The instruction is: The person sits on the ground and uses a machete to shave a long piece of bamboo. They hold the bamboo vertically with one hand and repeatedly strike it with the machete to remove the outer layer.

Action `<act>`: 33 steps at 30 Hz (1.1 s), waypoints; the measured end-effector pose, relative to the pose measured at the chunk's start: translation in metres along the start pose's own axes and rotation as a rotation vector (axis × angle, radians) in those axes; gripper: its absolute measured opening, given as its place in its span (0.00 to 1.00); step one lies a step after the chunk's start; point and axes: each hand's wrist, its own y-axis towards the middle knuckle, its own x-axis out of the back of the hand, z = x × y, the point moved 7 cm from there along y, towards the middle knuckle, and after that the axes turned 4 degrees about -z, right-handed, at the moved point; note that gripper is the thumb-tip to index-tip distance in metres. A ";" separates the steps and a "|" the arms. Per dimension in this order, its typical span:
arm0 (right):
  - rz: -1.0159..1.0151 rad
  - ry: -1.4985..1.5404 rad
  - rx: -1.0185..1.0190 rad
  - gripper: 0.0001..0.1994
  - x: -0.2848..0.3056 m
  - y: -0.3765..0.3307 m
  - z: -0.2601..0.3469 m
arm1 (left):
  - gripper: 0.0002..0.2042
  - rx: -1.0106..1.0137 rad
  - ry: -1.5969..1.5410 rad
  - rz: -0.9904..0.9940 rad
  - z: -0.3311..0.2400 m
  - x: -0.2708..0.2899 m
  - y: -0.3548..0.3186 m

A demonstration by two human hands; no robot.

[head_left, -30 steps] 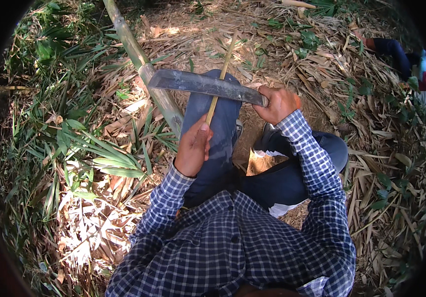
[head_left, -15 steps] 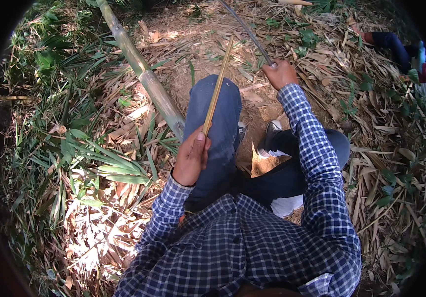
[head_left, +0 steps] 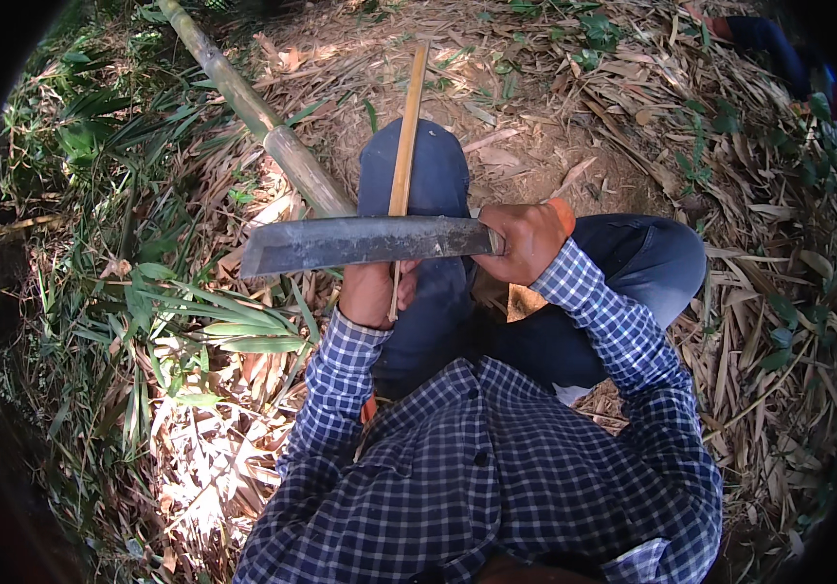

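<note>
In my right hand (head_left: 527,239) is a machete (head_left: 360,243), gripped by its orange-ended handle. Its broad dark blade lies flat to the view and points left, crossing over my left hand (head_left: 372,290). That hand is closed around a narrow bamboo strip (head_left: 406,146), with its fingers partly hidden beneath the blade. The strip stands out away from me above my knee (head_left: 417,161), and its short lower end shows below the blade. Whether the blade touches the strip I cannot tell.
A thick bamboo pole (head_left: 243,102) slants from the far left down to my knee. Green leaves (head_left: 243,326) lie at the left, dry leaf litter (head_left: 749,302) at the right. Another person's dark sleeve (head_left: 767,44) shows at the far right.
My right hand has swung the machete from far right down to the left, across the strip. The strip is now more upright. The other person has shifted partly out of view.
</note>
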 end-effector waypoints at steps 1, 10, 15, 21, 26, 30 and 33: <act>0.021 0.004 -0.015 0.12 -0.002 -0.003 -0.001 | 0.16 -0.024 0.016 -0.037 0.003 0.003 -0.002; 0.013 -0.122 -0.109 0.14 0.004 -0.006 -0.026 | 0.15 -0.027 0.071 -0.049 0.002 -0.001 -0.008; 0.003 -0.164 -0.241 0.14 0.018 0.005 -0.036 | 0.15 -0.024 0.075 -0.023 0.002 -0.005 -0.019; 0.049 -0.198 -0.198 0.12 0.027 0.004 -0.019 | 0.16 0.007 0.155 -0.022 0.002 -0.005 -0.029; -0.007 -0.158 -0.294 0.13 0.030 0.020 -0.045 | 0.16 0.019 0.159 -0.037 -0.004 -0.002 -0.035; 0.040 -0.164 -0.197 0.13 0.021 0.015 -0.039 | 0.16 0.019 0.172 -0.033 -0.003 0.005 -0.038; -0.019 -0.167 -0.292 0.13 0.029 0.031 -0.061 | 0.16 0.027 0.190 -0.061 -0.007 0.007 -0.041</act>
